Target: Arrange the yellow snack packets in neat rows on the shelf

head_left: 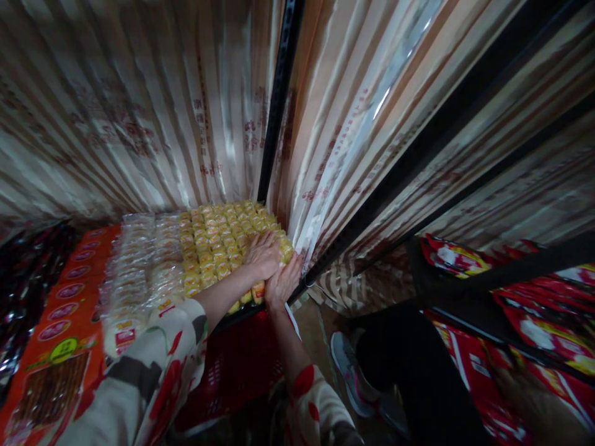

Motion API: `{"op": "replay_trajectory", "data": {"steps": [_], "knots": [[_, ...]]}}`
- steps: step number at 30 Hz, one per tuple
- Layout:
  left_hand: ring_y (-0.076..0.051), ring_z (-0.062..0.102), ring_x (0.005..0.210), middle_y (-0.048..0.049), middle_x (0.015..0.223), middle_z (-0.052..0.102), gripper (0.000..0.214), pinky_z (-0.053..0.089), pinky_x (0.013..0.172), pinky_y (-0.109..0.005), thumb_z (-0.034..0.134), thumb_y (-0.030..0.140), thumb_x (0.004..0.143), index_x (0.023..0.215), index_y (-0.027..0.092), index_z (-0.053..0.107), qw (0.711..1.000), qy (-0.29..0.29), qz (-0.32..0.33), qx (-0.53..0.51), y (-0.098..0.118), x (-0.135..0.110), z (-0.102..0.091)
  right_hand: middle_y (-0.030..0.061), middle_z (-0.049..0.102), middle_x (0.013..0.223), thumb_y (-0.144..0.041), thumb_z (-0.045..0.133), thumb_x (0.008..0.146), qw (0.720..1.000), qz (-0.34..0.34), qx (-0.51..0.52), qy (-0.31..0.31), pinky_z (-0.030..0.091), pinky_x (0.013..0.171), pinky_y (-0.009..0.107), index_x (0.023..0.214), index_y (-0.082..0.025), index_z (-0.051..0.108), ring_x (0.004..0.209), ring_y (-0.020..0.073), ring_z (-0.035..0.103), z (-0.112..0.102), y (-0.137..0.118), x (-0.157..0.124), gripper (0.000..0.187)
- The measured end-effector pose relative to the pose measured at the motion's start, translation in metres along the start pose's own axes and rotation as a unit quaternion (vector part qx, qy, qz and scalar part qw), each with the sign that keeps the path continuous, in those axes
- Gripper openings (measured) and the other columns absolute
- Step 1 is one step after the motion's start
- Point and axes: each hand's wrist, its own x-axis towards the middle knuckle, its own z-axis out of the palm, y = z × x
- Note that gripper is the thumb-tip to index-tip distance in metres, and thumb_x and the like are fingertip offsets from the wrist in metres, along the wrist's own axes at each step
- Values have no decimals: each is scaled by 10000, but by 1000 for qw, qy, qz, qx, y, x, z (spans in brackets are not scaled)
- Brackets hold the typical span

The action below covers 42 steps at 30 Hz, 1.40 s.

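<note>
Rows of small yellow-wrapped packets [209, 244] stand close together at the right end of a shelf. My left hand [264, 253] lies on top of them near the right edge, its fingers stretched out. Against the right side of the same block rests my right hand [282, 282], fingers extended and the palm turned to the packets. The two hands touch or nearly touch each other. One packet with an orange front [258, 292] shows just below them. Neither hand is wrapped round a packet, and parts of the packets under the palms are hidden.
Clear-wrapped packs [130, 272], an orange box [69, 297] and dark shiny packages [28, 279] line the shelf leftward. Below is a red basket [242, 365]. A black post [279, 99] stands behind, before printed sheeting [186, 111]. At right are another person's shoe [349, 375] and red bags [539, 322].
</note>
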Motion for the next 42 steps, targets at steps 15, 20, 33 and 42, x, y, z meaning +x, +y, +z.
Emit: {"op": "replay_trajectory", "data": {"steps": [15,20,33,42], "knots": [[-206,281,1340,-78,1443,344,486,226,1105,-409,225,348,927,1332,156,415,996,-86,-12,-29,4,18,0,176,260,1460,-374,165,912,1000,-5,-3,10,233,1036,513,1408,-115,254,1342,275,219,4,5,0,566],[-241,241,1353,-96,1462,306,459,246,1100,-415,287,332,919,1316,152,431,1000,-3,-7,-27,-7,-10,-20,194,265,1454,-398,165,922,1000,-15,6,15,236,1036,519,1404,-108,268,1342,279,227,4,6,0,572],[-196,549,968,-107,1095,575,372,478,845,-325,352,55,830,1169,113,494,998,-27,53,5,21,-146,6,169,261,1462,-436,116,921,999,7,34,11,227,1034,519,1410,-130,266,1340,284,224,2,9,3,596],[-214,515,1128,-152,1308,487,452,443,946,-353,290,27,825,1244,89,450,999,-38,36,-6,25,-148,34,184,308,1434,-439,114,914,993,24,113,38,200,1071,475,1359,-89,340,1338,241,252,-7,6,3,609]]}}
